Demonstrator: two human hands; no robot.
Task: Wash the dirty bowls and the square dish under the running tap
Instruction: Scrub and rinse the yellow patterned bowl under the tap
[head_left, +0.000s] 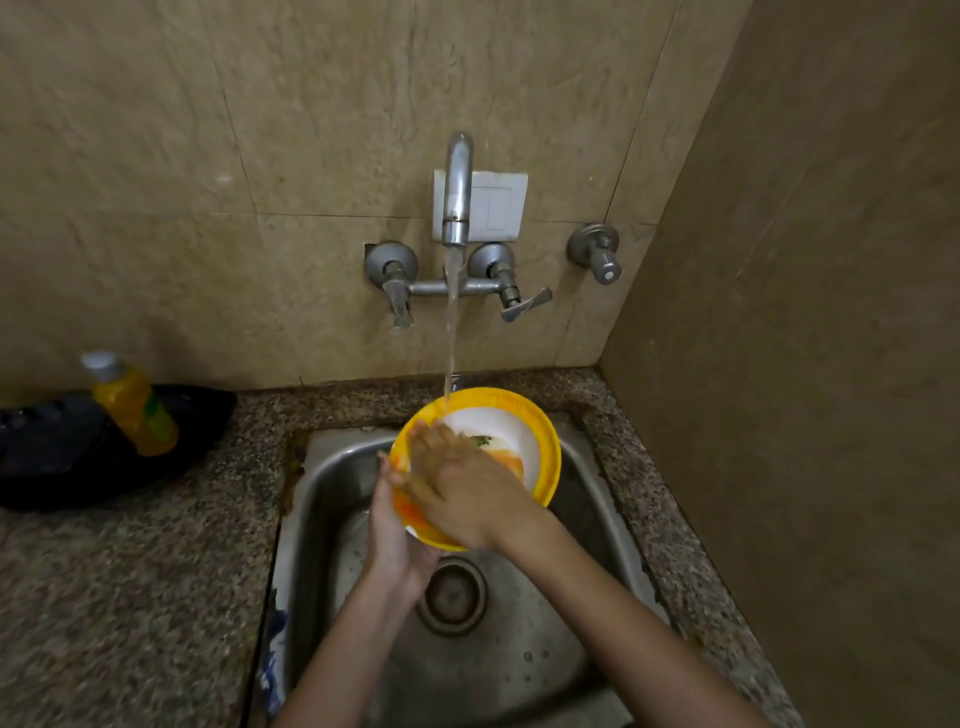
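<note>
The job was in its early part, as far as I could judge. A yellow bowl (540, 415) was tilted over the sink (519, 665), its far rim right under the stream of water (451, 338) from the tap (457, 192). The left hand (395, 530) gripped the bowl's near-left edge from below, thumb over the rim. The right hand (457, 483) lay flat inside, fingers straight, pressed against the white inner wall. Orange and green food scraps (506, 460) clung to the inside, so this bowl was not clean yet. No other bowl and no square dish were in sight, so I could not tell how many were left. A yellow bottle (135, 405) stood in a black tray (52, 457) on the surface (130, 597) to the left.
</note>
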